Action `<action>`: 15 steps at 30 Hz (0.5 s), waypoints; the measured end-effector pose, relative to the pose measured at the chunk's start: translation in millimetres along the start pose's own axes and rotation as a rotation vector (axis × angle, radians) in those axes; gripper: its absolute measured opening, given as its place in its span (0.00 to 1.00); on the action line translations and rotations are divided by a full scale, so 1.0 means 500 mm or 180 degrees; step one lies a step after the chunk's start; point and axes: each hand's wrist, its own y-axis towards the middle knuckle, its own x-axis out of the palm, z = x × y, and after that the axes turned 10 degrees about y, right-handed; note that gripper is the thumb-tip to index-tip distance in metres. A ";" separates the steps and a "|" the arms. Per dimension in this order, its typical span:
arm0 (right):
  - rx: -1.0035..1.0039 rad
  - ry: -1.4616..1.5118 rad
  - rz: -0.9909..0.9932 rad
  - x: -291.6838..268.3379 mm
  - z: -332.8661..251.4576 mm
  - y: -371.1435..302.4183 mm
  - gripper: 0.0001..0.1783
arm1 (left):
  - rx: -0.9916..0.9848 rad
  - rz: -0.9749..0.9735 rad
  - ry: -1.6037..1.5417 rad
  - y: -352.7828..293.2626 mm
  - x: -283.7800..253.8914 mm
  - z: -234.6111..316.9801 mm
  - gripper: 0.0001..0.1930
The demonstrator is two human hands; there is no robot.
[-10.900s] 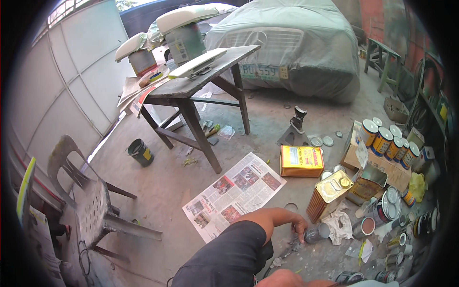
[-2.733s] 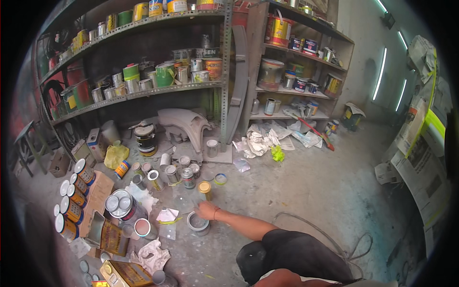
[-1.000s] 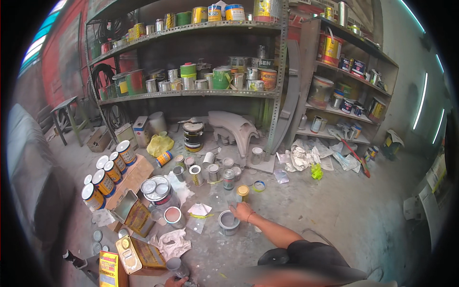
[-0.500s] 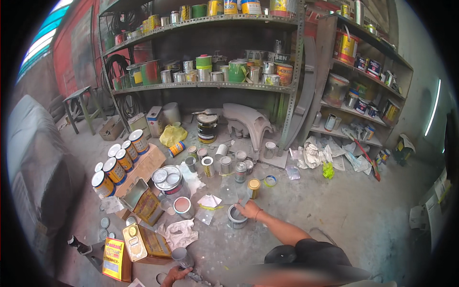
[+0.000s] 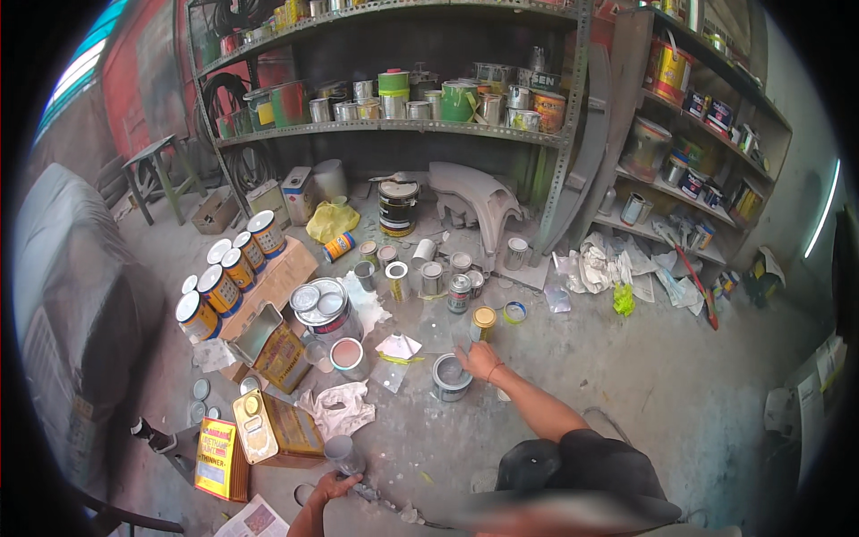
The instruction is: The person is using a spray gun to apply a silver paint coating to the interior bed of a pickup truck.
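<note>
Down on the floor, the open grey paint can (image 5: 450, 376) is touched at its rim by the right hand (image 5: 479, 360), grip loosely laid; the left hand (image 5: 333, 488) is clenched on a small grey can (image 5: 344, 455).

I count five round white-lidded orange tins (image 5: 234, 273) on my cardboard box (image 5: 277, 279). Two flat rectangular yellow metal cans (image 5: 273, 428) lie nearby. One open grey paint can (image 5: 450, 376).

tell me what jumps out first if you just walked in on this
The floor crowded with paint cans: a row of orange-banded cans on cardboard at the left, and small tins below the metal shelving. In the middle, the person's right hand rests at the rim of an open grey paint can. Lower down, the left hand reaches a small grey can beside a yellow rectangular tin.
</note>
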 end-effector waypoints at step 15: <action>0.0156 0.0685 -0.0085 -0.012 0.002 -0.013 0.26 | 0.0205 0.0195 -0.0143 -0.019 0.001 0.018 0.41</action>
